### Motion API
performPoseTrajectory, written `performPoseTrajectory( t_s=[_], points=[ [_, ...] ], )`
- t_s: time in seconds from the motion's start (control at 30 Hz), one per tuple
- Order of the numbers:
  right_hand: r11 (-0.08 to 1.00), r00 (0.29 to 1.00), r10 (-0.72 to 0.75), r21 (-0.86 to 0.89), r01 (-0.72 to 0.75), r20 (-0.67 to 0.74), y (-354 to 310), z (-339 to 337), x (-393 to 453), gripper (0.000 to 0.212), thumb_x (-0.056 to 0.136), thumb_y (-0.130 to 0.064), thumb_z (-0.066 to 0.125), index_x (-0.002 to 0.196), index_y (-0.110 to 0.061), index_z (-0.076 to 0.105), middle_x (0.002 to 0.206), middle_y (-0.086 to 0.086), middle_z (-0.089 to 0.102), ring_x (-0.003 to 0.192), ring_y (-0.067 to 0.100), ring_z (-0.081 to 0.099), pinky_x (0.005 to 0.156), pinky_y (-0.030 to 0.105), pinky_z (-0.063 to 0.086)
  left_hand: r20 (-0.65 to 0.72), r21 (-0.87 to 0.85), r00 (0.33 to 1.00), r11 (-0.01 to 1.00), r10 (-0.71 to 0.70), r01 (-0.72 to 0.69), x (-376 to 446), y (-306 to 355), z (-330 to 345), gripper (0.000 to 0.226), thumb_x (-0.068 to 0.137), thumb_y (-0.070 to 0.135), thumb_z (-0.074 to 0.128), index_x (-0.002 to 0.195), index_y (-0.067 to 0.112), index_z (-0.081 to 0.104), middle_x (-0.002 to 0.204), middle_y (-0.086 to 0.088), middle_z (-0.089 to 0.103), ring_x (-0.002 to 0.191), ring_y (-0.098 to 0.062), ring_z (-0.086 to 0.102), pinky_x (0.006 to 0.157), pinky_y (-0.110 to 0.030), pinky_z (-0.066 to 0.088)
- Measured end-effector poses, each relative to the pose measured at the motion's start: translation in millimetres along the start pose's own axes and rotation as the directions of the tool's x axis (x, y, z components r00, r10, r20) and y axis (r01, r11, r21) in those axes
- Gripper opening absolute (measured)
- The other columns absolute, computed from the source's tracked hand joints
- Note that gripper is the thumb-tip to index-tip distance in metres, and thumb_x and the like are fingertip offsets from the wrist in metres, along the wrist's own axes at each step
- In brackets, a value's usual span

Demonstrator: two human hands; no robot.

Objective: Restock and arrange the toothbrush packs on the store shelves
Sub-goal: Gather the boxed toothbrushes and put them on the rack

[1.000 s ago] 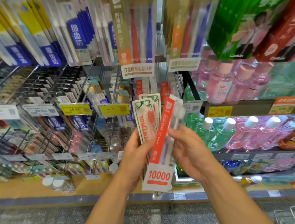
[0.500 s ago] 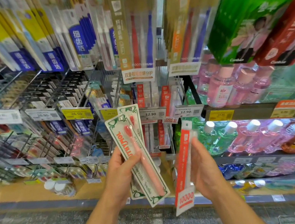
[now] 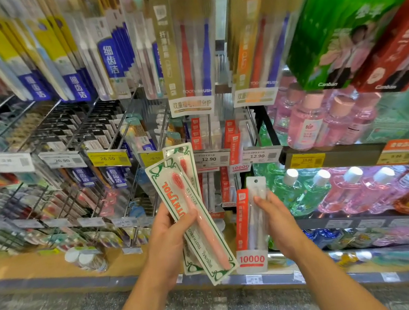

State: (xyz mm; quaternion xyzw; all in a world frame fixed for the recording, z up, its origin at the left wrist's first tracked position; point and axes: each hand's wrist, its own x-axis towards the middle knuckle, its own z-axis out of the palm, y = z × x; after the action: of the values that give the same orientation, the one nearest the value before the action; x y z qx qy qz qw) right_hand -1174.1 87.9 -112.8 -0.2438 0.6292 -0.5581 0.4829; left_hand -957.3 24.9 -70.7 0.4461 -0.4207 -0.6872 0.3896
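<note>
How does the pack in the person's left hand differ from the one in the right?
The green-bordered pack in the left hand leans left, with a second like it behind; the red-striped pack in the right hand is single and nearly upright. The first shows a pink brush, the second a pale one. Both are long toothbrush packs.

1. The red-striped pack (image 3: 248,231) has been separated from the green-bordered packs (image 3: 193,219), formerly overlapped.
2. It has been brought upright in the right hand (image 3: 277,226).
3. The left hand (image 3: 169,244) appears slightly lowered.
</note>
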Motion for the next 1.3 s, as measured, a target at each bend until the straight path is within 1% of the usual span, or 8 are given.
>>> performPoseTrajectory(
  t_s=[0.13, 0.27, 0.43, 0.57, 0.63, 0.8, 1.0, 1.3],
  points=[
    [0.995, 0.998, -0.061, -0.084, 0.061, 0.003, -6, -6, 12, 0.011, 0.104, -0.032, 0.055, 0.114, -0.028, 0.051, 0.101, 0.004, 0.075, 0.090, 0.020, 0.074, 0.088, 0.049, 0.058, 0.021, 0.013, 1.000, 1.000, 0.012, -0.013, 1, 3, 3, 0.031, 0.099, 0.004, 0.061, 0.118, 0.027, 0.068, 0.102, 0.006, 0.079, 0.099, -0.015, 0.072, 0.092, -0.042, 0.055],
    [0.986, 0.993, -0.120, -0.120, 0.119, -0.001, -18, -9, 17, 0.023, 0.105, -0.031, 0.053, 0.128, -0.029, 0.048, 0.111, 0.003, 0.075, 0.086, 0.001, 0.075, 0.066, 0.014, 0.056, 0.019, 0.024, 1.000, 1.000, 0.018, -0.018, 1, 3, 5, 0.031, 0.100, 0.004, 0.060, 0.116, 0.028, 0.068, 0.099, 0.008, 0.079, 0.092, -0.009, 0.073, 0.084, -0.035, 0.055],
    [0.983, 0.986, -0.165, -0.083, 0.163, -0.018, -34, -5, 21, 0.023, 0.104, -0.024, 0.057, 0.115, -0.042, 0.048, 0.101, -0.019, 0.062, 0.076, -0.017, 0.067, 0.063, 0.008, 0.051, 0.011, 0.018, 1.000, 1.000, 0.007, -0.007, 2, 3, 7, 0.031, 0.099, 0.003, 0.060, 0.117, 0.027, 0.068, 0.102, 0.005, 0.078, 0.097, -0.013, 0.072, 0.086, -0.036, 0.054],
    [0.977, 0.983, -0.185, -0.109, 0.183, -0.014, -34, -5, 25, 0.024, 0.101, -0.031, 0.060, 0.114, -0.049, 0.051, 0.117, -0.019, 0.059, 0.121, 0.007, 0.057, 0.102, 0.030, 0.045, 0.004, 0.017, 1.000, 1.000, 0.004, -0.004, 4, 3, 9, 0.032, 0.100, 0.003, 0.060, 0.117, 0.028, 0.068, 0.102, 0.005, 0.078, 0.100, -0.017, 0.071, 0.089, -0.040, 0.055],
    [0.973, 0.979, -0.202, -0.115, 0.199, -0.018, -32, -6, 25, 0.022, 0.101, -0.029, 0.061, 0.111, -0.048, 0.055, 0.115, -0.018, 0.066, 0.121, 0.009, 0.060, 0.108, 0.037, 0.046, 0.003, 0.018, 1.000, 1.000, 0.007, -0.007, 5, 4, 9, 0.031, 0.099, 0.002, 0.060, 0.116, 0.028, 0.069, 0.101, 0.006, 0.078, 0.101, -0.019, 0.071, 0.089, -0.041, 0.055],
    [0.965, 0.969, -0.245, -0.103, 0.240, -0.029, -24, -7, 21, 0.026, 0.101, -0.023, 0.061, 0.123, -0.036, 0.060, 0.127, -0.002, 0.072, 0.119, 0.014, 0.067, 0.108, 0.047, 0.051, 0.002, 0.023, 1.000, 1.000, 0.009, -0.009, 8, 4, 9, 0.033, 0.099, 0.002, 0.060, 0.116, 0.029, 0.069, 0.103, 0.007, 0.079, 0.103, -0.018, 0.070, 0.090, -0.040, 0.054],
    [0.943, 0.952, -0.305, -0.151, 0.296, -0.040, -28, -9, 19, 0.033, 0.101, -0.018, 0.059, 0.119, -0.046, 0.055, 0.122, -0.009, 0.071, 0.112, 0.003, 0.068, 0.093, 0.022, 0.053, 0.003, 0.030, 1.000, 1.000, 0.007, -0.007, 10, 4, 8, 0.034, 0.099, 0.001, 0.059, 0.115, 0.030, 0.068, 0.100, 0.008, 0.079, 0.099, -0.016, 0.072, 0.085, -0.036, 0.054],
    [0.957, 0.960, -0.268, -0.138, 0.256, -0.079, -28, -13, 34, 0.036, 0.101, -0.023, 0.062, 0.132, -0.041, 0.057, 0.136, -0.007, 0.066, 0.129, 0.013, 0.060, 0.113, 0.045, 0.046, 0.029, 0.065, 1.000, 0.998, 0.007, -0.009, 13, 5, 11, 0.031, 0.099, 0.004, 0.062, 0.115, 0.029, 0.069, 0.109, 0.003, 0.078, 0.102, -0.018, 0.072, 0.087, -0.037, 0.055]
  ],
)
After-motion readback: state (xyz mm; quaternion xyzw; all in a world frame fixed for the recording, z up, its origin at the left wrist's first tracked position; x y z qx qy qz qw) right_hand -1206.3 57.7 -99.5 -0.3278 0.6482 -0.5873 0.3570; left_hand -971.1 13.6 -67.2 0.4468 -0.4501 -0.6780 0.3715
